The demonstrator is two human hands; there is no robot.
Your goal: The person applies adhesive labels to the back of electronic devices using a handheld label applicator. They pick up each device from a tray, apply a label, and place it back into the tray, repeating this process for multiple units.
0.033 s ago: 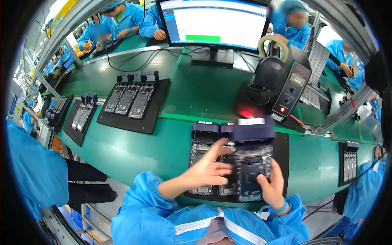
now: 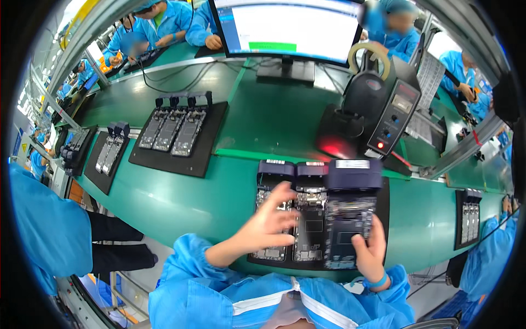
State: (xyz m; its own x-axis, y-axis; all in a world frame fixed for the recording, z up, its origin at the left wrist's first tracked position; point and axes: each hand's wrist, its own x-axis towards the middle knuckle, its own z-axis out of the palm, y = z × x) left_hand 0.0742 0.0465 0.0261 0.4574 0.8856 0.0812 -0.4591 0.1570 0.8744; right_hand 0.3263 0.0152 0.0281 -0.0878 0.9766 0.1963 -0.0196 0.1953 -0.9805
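My right hand (image 2: 371, 253) grips the right edge of a phone-like circuit-board unit (image 2: 346, 241), thumb on its face and fingers round the side. A dark purple block with a white label forms the unit's top end. It appears a little above a black mat (image 2: 381, 200), though I cannot tell if it touches. Beside it on the mat lie a similar middle unit (image 2: 311, 226) and a left unit (image 2: 269, 253). Over the left one hovers my left hand (image 2: 267, 223), open and slightly blurred, its fingers spread towards the middle unit and holding nothing.
Another black mat (image 2: 192, 164) with three such units is at the left; smaller groups stand farther left and far right. A black scanner (image 2: 362, 101) casts red light beside a control box (image 2: 393, 118). Behind is a monitor (image 2: 287, 33). Co-workers surround the green bench (image 2: 181, 203).
My right hand has carried its unit rightward, uncovering more of the middle unit. My left hand has shifted slightly left and stays open.
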